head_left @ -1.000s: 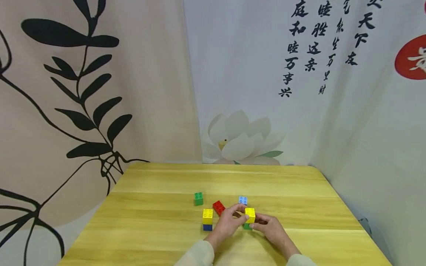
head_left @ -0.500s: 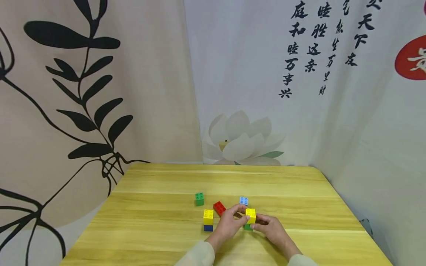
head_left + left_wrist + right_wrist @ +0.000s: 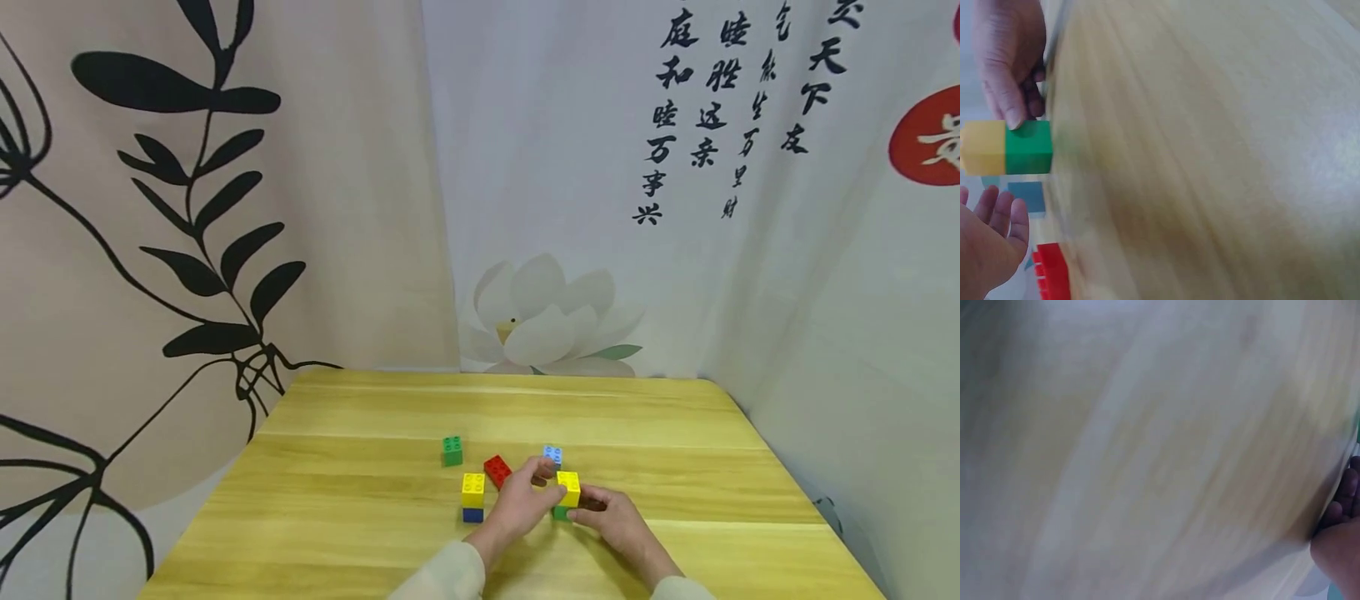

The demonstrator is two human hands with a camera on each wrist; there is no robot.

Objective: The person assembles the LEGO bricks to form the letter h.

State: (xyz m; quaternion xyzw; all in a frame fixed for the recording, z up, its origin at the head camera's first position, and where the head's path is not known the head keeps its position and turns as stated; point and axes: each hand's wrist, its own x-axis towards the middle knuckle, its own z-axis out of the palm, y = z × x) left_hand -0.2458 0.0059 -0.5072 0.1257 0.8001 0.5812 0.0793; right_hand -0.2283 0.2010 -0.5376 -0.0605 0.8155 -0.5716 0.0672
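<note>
In the head view, a yellow building brick (image 3: 567, 488) sits on a green brick (image 3: 561, 513), stacked upright on the table. My right hand (image 3: 613, 518) holds this stack from the right, its thumb at the lower green brick and its other fingers partly hidden behind. My left hand (image 3: 520, 504) is at the stack's left, the thumb tip overlapping the yellow brick in the head view. The left wrist view shows the left fingers (image 3: 1001, 212) loosely extended, apart from the stack. The right wrist view catches only part of the right hand (image 3: 1341, 534) at its edge.
Left of the hands stands a yellow brick (image 3: 473, 490) on a dark blue one (image 3: 472, 516). A red brick (image 3: 497, 471) lies angled beside the left hand. Behind are a green brick (image 3: 452, 451) and a light blue brick (image 3: 552, 455). The wooden table (image 3: 360, 483) meets curtains at the back.
My left fingers have lifted slightly and loosened from the yellow and green stack. The right hand stays at it. The head view has shifted a little.
</note>
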